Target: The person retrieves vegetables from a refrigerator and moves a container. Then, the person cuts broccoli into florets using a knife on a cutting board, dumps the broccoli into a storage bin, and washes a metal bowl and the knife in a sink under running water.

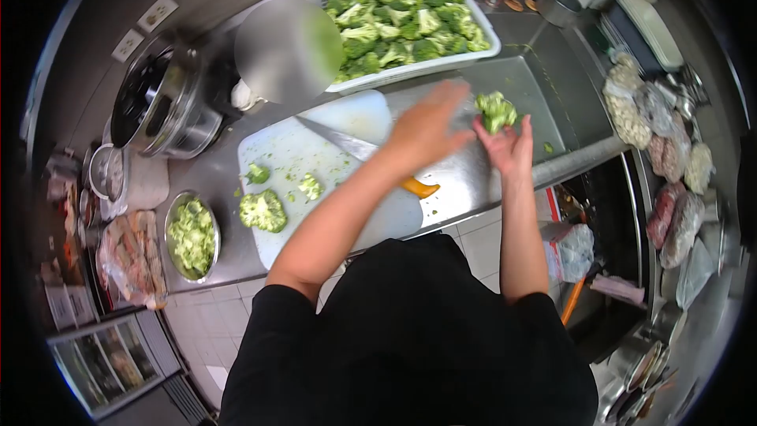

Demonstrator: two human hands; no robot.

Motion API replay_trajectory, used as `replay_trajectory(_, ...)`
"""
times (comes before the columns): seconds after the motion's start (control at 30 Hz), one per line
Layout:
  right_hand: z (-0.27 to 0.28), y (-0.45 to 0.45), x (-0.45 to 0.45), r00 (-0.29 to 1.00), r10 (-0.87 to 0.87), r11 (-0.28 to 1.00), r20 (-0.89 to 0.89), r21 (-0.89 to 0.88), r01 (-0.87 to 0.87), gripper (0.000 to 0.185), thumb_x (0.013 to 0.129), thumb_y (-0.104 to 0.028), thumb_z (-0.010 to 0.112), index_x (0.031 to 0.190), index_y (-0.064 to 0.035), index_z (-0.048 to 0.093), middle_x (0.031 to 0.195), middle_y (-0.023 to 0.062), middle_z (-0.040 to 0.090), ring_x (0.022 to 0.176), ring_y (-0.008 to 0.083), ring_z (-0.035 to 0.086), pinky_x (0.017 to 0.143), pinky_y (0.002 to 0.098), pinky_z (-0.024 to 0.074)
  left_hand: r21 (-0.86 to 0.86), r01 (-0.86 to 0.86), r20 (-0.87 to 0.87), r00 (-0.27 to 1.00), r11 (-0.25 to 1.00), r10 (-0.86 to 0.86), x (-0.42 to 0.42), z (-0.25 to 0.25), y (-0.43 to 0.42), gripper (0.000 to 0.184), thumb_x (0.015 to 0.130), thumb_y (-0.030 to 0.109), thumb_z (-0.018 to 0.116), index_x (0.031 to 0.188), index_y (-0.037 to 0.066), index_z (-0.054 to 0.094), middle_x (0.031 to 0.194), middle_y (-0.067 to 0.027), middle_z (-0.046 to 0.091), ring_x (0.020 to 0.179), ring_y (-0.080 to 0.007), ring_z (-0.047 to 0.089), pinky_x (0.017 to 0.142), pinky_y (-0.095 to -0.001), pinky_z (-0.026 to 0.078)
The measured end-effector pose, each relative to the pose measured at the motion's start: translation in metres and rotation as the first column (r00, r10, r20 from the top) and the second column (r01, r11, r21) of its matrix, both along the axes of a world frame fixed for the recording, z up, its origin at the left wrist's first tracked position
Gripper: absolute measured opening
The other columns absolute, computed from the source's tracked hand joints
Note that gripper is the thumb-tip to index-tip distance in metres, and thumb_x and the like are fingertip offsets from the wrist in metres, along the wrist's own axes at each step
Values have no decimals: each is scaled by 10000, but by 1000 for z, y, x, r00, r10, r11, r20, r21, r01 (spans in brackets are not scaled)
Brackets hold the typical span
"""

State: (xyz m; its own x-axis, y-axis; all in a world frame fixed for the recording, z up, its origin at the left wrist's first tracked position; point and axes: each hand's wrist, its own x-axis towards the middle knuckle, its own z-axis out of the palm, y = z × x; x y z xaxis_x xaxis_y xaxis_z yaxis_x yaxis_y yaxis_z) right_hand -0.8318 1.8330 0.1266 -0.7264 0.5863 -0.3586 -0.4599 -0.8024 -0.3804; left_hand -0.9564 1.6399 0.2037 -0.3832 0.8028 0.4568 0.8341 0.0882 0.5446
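Observation:
My right hand [509,148] is raised at the sink's near left corner, with a broccoli piece [495,112] resting between its fingers and thumb. To the left of it, my left hand [430,130] hovers with stretched, slightly blurred fingers and holds nothing. Beneath my left forearm lies a knife [339,139], its blade across the cutting board [276,146] and its yellow handle toward me. A large broccoli head piece [263,211], two smaller pieces and green crumbs are on the board's left part.
Behind the board stands a white tub [487,35] full of broccoli florets. A metal bowl [211,260] of cut pieces sits left. The sink [544,87] is on the right, and bagged food [627,102] lies beyond. A large pot [177,122] stands back left.

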Motion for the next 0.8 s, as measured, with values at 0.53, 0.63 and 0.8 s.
replay_trajectory(0.53,-21,-84,34,928,-94,805,361,576,-143,390,973,-262,556,1266,-12,497,1075,148,634,915,238,659,753,372,579,-437,-582,-18,768,686,640,-130,-95,-321,460,760,205,737,1196,115,621,1154,-156,655,1068,-341,620,911,-444,455)
replay_trajectory(0.63,10,-148,2,852,261,605,453,611,-510,377,957,-218,582,1266,-22,492,1062,123,612,879,198,652,716,336,580,-302,-505,166,808,809,566,-88,-40,-285,500,774,176,758,1241,108,593,1102,-159,652,1029,-318,628,887,-395,494)
replay_trajectory(0.8,27,-237,-31,600,749,475,283,401,-783,376,958,-231,577,1279,-53,495,1036,101,630,870,194,658,691,357,578,-149,-212,360,898,966,252,-10,-33,-219,570,778,190,780,1293,95,554,1112,-137,616,1059,-283,603,923,-373,483)
